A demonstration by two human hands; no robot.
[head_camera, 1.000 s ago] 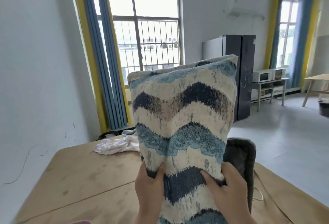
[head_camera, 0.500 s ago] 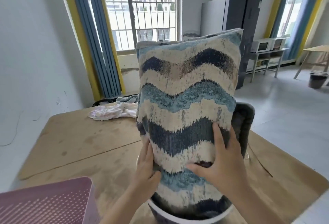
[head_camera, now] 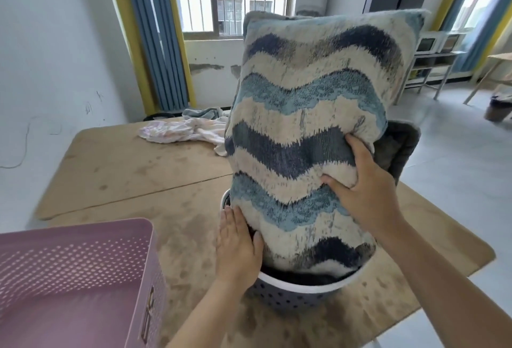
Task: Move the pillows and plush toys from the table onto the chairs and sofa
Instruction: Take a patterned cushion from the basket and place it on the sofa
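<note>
pillow (head_camera: 310,137) upright, low end in round basket (head_camera: 299,293) on surface (head_camera: 144,170) | right hand (head_camera: 365,195) fingers clamped on its edge, left hand (head_camera: 238,245) fingers together, flat | risk: basket may lift along or tip

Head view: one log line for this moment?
wavy-striped pillow upright in round basket | right hand gripping pillow | left hand flat at base

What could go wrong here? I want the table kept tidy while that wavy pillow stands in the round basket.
1. The tall blue-and-cream wavy-striped pillow stands far above the round perforated grey basket, so it may topple if released.
2. The right hand grips only the pillow's side and the left hand lies flat, so lifting could drag the basket along.
3. The pink perforated plastic crate sits close by the left arm and could be knocked.
</note>
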